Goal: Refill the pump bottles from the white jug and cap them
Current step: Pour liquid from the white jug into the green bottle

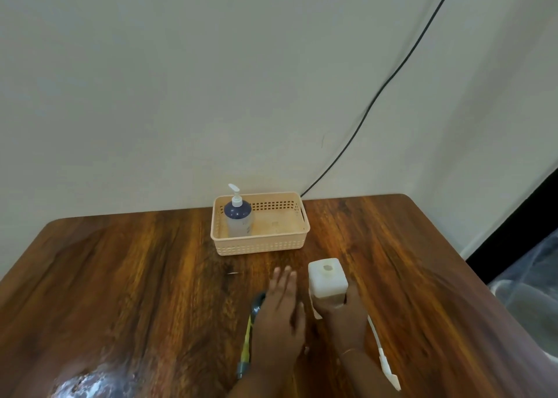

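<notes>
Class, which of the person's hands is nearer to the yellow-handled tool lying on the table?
Left. The left hand is flat right beside the yellow-handled tool, overlapping its edge; the right hand is farther right, gripping the white jug.

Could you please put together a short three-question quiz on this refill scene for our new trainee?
1. True or false: the clear pump bottle with a dark blue shoulder stands inside the peach perforated plastic basket.
2. Which hand grips the square white plastic jug? A) the left hand B) the right hand C) neither
3. Fill in: the loose white pump with its long tube lies on the brown wooden table, on the ___ side of the jug-holding arm.

Key: 1 true; 2 B; 3 right.
</notes>
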